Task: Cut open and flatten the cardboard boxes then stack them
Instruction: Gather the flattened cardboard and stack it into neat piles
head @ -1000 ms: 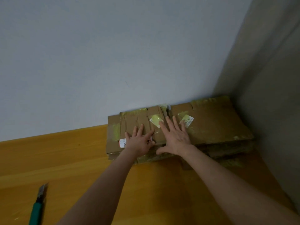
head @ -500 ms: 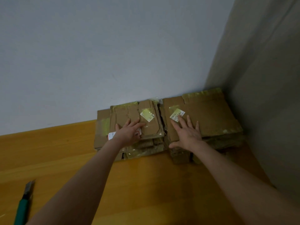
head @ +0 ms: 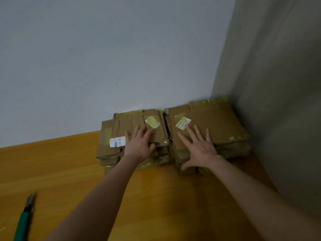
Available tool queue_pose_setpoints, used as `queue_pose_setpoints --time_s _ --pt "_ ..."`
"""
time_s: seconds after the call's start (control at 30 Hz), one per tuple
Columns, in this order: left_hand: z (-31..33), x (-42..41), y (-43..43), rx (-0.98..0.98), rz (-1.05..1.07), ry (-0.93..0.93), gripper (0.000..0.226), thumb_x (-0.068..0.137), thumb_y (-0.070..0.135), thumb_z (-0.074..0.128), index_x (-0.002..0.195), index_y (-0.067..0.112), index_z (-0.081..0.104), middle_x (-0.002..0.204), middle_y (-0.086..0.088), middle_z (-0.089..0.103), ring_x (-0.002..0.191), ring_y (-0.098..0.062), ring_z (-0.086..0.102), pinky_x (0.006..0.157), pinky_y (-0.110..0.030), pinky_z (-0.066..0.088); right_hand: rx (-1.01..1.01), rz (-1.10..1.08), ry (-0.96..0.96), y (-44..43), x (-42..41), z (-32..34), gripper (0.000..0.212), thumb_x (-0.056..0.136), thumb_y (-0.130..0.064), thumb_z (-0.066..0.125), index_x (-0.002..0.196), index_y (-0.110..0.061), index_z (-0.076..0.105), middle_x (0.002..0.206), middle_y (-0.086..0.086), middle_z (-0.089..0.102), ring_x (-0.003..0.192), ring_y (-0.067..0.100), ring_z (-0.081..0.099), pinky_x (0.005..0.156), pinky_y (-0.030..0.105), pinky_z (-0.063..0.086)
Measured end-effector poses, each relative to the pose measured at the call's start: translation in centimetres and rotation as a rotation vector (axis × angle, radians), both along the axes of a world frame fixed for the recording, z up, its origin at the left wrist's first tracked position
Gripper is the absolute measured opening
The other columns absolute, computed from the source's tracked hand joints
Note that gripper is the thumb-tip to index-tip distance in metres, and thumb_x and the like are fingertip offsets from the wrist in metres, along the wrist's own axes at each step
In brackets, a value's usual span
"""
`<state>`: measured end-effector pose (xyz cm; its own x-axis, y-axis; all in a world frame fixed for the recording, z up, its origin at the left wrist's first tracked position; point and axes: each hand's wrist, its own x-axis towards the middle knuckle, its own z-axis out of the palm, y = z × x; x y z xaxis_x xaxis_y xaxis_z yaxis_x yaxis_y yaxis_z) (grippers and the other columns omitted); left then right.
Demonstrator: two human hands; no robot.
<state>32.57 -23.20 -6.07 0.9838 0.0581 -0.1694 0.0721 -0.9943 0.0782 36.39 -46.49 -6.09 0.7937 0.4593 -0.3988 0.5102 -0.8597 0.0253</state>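
Cardboard boxes (head: 156,117), flattened, sit in two side-by-side stacks against the wall (head: 121,58), dead ahead. Both hands press flat, fingers spread: left hand (head: 139,145) on the left stack (head: 119,126), right hand (head: 199,146) on the right stack (head: 217,119).

Dim, flat light (greenish cast), soft focus — edges bowed

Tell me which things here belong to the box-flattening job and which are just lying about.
Job: left stack of flattened boxes, right stack, green utility knife, left hand and right hand pressing on the stacks.
Just there: wooden floor, wall.
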Motion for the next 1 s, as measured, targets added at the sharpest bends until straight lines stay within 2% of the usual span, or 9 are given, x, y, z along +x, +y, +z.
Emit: queue_pose_setpoints --time_s 0.07,0.2,0.43,0.63,0.73,0.87,1.0 --pt "0.1 -0.1 -0.8 0.013 -0.009 -0.011 0.063 0.097 0.051 0.035 0.152 0.033 0.012 0.162 -0.002 0.008 0.149 -0.022 -0.003 0.117 -0.060 -0.002 -0.085 -0.015 0.010 -0.7 -0.1 -0.3 0.134 0.061 -0.073 0.070 0.145 -0.033 -0.027 0.149 0.009 -0.039 0.140 0.037 -0.029 0.111 0.065 -0.010" --pt "-0.5 -0.2 -1.5 0.048 0.004 0.040 0.072 0.095 0.055 0.037 0.154 0.031 0.002 0.162 -0.004 -0.002 0.149 -0.023 -0.009 0.116 -0.061 -0.003 -0.128 -0.212 0.010 -2.6 0.7 -0.7 0.136 0.064 -0.052 0.080 0.145 -0.033 -0.028 0.151 0.011 -0.035 0.141 0.040 -0.025 0.113 0.066 -0.002" --pt "-1.7 -0.2 -0.6 -0.032 0.001 0.112 0.078 0.093 0.052 0.045 0.154 0.032 0.000 0.162 -0.005 -0.005 0.149 -0.025 -0.007 0.117 -0.060 -0.004 -0.097 -0.265 0.047 -4.6 4.5 0.1 0.139 0.057 -0.061 0.079 0.146 -0.036 -0.024 0.155 0.008 -0.030 0.143 0.039 -0.018 0.114 0.064 0.007" --pt "-0.5 -0.3 -1.5 0.072 0.014 0.059 0.074 0.095 0.055 0.038 0.154 0.031 0.000 0.162 -0.004 -0.005 0.149 -0.024 -0.008 0.116 -0.060 -0.006 -0.123 -0.213 0.084 -4.4 3.6 0.1 0.136 0.059 -0.070 0.073 0.148 -0.033 -0.022 0.156 0.010 -0.028 0.143 0.040 -0.019 0.114 0.064 0.004" --pt "0.7 -0.5 -2.9 0.137 -0.035 0.024 0.079 0.094 0.058 0.039 0.154 0.032 -0.006 0.162 -0.006 -0.007 0.149 -0.025 -0.009 0.116 -0.058 -0.008 -0.070 -0.146 0.067 -4.3 2.7 0.8 0.126 0.065 -0.070 0.069 0.150 -0.034 -0.016 0.158 0.007 -0.024 0.145 0.037 -0.017 0.116 0.059 0.003" --pt "1.2 -0.3 -4.2 0.138 -0.061 0.042 0.083 0.094 0.057 0.044 0.154 0.030 -0.007 0.162 -0.005 -0.011 0.149 -0.025 -0.011 0.118 -0.054 -0.007 -0.028 -0.126 0.040 -3.2 1.9 1.2 0.109 0.078 -0.049 0.071 0.151 -0.037 -0.009 0.160 0.003 -0.015 0.146 0.035 -0.009 0.117 0.057 0.008" --pt "0.7 0.1 -3.3 0.121 -0.052 0.065 0.080 0.094 0.055 0.043 0.153 0.032 -0.005 0.162 -0.005 -0.006 0.149 -0.026 -0.007 0.118 -0.055 -0.003 0.043 -0.105 -0.002 -1.8 2.2 1.1 0.087 0.084 -0.054 0.061 0.151 -0.042 0.007 0.161 0.001 0.002 0.146 0.037 0.005 0.116 0.053 0.019"
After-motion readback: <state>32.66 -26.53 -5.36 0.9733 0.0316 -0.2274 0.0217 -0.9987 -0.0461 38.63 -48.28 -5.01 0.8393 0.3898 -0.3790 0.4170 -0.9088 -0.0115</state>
